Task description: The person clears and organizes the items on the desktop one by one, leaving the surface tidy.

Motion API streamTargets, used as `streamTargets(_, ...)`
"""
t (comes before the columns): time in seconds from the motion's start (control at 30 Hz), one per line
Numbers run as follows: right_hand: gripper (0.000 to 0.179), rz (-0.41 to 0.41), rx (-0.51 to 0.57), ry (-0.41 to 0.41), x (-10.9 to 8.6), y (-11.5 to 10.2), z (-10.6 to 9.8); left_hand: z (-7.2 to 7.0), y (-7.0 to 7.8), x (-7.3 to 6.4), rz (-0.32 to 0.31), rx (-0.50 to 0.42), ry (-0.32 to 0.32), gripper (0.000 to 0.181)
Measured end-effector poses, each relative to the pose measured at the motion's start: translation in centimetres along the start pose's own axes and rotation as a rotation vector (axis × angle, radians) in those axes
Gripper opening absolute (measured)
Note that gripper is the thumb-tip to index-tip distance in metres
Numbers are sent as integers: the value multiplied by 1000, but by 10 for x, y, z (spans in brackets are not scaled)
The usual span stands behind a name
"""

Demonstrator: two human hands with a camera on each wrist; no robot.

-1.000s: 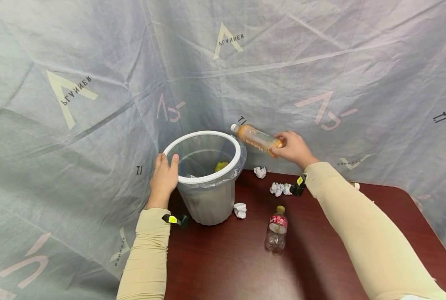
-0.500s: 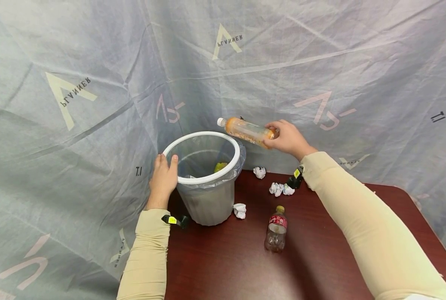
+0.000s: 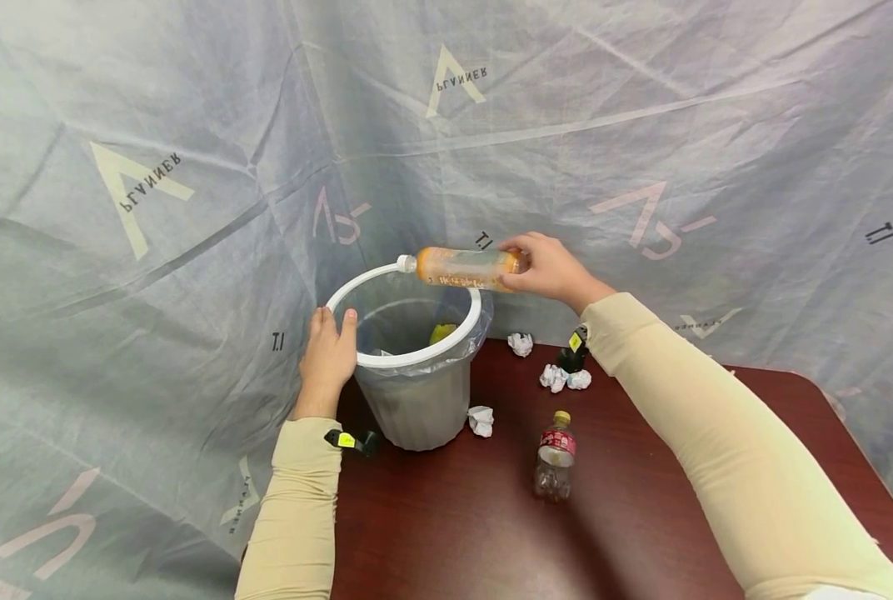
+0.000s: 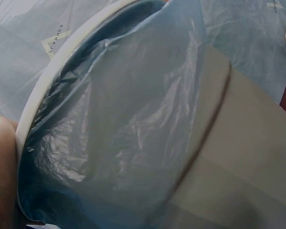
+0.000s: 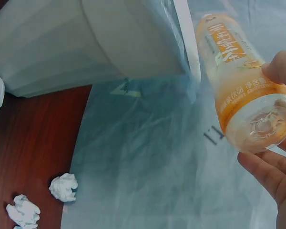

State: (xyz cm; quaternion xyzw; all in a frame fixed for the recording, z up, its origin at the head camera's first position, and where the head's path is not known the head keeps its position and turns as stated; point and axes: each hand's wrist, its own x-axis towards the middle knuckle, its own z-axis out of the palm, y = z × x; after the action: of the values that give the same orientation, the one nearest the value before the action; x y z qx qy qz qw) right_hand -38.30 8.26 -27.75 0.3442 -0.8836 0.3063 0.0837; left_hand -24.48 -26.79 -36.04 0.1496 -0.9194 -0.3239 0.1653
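Note:
A grey bin [image 3: 416, 408] with a white rim ring and a clear plastic liner stands on the table's left. My left hand [image 3: 328, 354] grips the rim at its near left, thumb over the inner side; in the left wrist view the thumb [image 4: 2, 171] shows beside the white ring. In my right hand [image 3: 551, 271] is a clear plastic bottle [image 3: 461, 267] with an orange label and white cap, pinched near its base. It lies nearly level above the bin's mouth, cap pointing left. Something yellow [image 3: 442, 333] shows inside the bin.
A clear bottle with a red label and yellow cap [image 3: 555, 462] lies on the dark red table [image 3: 446, 533]. Several crumpled paper balls, one a near paper ball [image 3: 481, 421], lie right of the bin. A grey printed curtain [image 3: 566, 158] surrounds the table.
My right hand has brought the orange-labelled bottle leftward over the bin's opening and turned it closer to level. My left hand stays at the rim.

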Motion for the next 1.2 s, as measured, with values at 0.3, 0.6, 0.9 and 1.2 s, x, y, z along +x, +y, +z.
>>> streamTargets(0.3, 55, -59, -8, 16, 17, -29, 17, -2, 1, -2, -2, 6, 6, 89)
streamTargets(0.6, 52, -121, -40, -31, 31, -54, 44, -4, 3, -4, -6, 11, 0, 87)
streamTargets(0.9, 51, -116, -95, -107, 38, -57, 74, -3, 3, -2, -5, 6, -1, 87)
streamTargets(1.2, 45, -105, -167, -179, 43, -57, 96, -2, 1, -1, 0, 4, 12, 87)
